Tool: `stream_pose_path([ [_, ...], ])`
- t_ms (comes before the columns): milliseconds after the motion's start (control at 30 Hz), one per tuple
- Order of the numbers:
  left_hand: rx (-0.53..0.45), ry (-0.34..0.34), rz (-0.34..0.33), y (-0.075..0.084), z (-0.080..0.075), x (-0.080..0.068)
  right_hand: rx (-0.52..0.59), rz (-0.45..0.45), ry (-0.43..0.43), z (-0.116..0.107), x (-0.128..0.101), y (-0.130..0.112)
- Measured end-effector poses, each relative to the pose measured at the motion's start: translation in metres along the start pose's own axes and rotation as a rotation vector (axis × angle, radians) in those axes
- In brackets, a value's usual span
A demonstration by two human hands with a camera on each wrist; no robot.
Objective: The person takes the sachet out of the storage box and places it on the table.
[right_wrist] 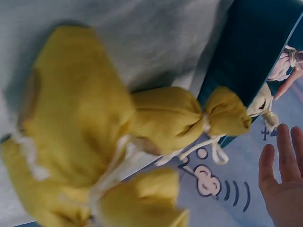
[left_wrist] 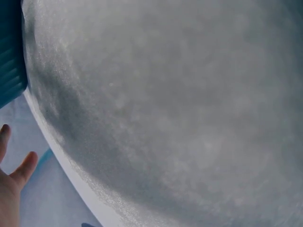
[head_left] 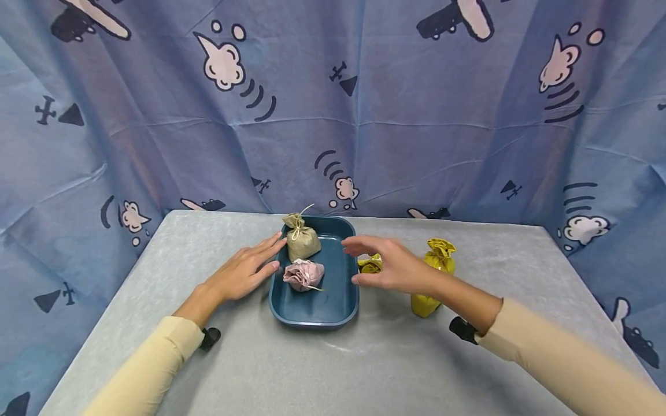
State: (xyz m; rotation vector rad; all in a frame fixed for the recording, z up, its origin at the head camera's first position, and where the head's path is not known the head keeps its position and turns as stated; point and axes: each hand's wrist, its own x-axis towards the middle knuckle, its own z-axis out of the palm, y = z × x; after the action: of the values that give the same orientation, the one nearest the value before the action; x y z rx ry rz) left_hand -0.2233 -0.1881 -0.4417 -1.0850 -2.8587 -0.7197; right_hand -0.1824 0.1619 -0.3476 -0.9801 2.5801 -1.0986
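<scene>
My left hand (head_left: 244, 270) lies with fingers extended against the left rim of a dark blue tray (head_left: 316, 318). Inside the tray, a beige drawstring pouch (head_left: 304, 243) sits at the back left, with a pink pouch (head_left: 303, 274) in front of it. Over the tray's right edge hovers my right hand (head_left: 387, 263), thumb and fingers spread apart, nothing between them. A yellow pouch (head_left: 370, 264) beside the tray is partly hidden behind that hand. Further right, more yellow cloth (head_left: 425, 305) shows around my right forearm; the right wrist view has a large yellow pouch (right_wrist: 75, 113) up close.
A light grey cloth covers the table (head_left: 234, 358). Behind it and at both sides hangs a blue patterned curtain (head_left: 333, 104). Small black cameras sit on both wrists, near the cuffs of pale yellow sleeves (head_left: 151, 358).
</scene>
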Motion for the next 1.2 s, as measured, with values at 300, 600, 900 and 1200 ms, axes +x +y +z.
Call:
stream_pose_path([
  [300,0.008,0.004,0.014,-0.001,0.0,0.001,0.0,-0.039,-0.034,0.021,0.023,-0.007],
  [600,0.009,-0.013,-0.004,0.0,-0.002,0.001,0.023,-0.052,-0.076,0.038,0.042,-0.013],
  [900,0.015,-0.008,0.0,-0.001,-0.002,0.001,-0.005,-0.04,-0.129,0.049,0.054,-0.017],
  [1200,0.016,-0.004,0.001,-0.002,-0.001,0.0,-0.068,-0.065,-0.161,0.057,0.061,-0.018],
])
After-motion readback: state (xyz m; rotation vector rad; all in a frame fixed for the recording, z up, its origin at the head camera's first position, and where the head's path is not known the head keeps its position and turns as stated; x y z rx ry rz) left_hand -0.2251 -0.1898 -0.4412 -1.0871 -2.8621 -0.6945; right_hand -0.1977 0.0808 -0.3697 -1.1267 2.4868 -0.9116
